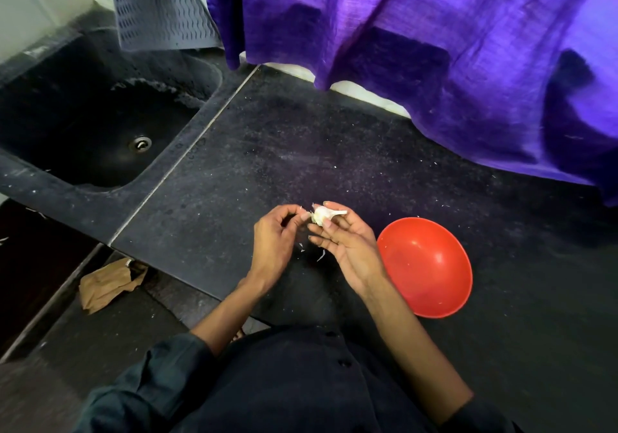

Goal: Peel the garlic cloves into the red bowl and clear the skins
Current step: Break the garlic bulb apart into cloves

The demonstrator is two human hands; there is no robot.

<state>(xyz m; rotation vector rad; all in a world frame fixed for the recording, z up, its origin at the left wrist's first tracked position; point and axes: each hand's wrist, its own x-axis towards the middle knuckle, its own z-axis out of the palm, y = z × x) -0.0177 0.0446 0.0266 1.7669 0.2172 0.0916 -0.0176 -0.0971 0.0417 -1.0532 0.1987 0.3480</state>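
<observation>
Seen from above, a person's right hand (347,245) grasps a garlic bulb (323,215) at its fingertips above a dark tabletop (267,151), the stem pointing right, roughly level. The left hand (276,237) is just to the bulb's left, thumb and forefinger pinched at its papery skin. The red bowl (426,267) looks empty and rests on the tabletop just right of the right hand, so that hand is the nearer one for dropping cloves in; skin flakes (320,256) show below the hands.

Dark teal button-front shirt (301,382) with black buttons, long sleeves pushed up to the elbows.
</observation>
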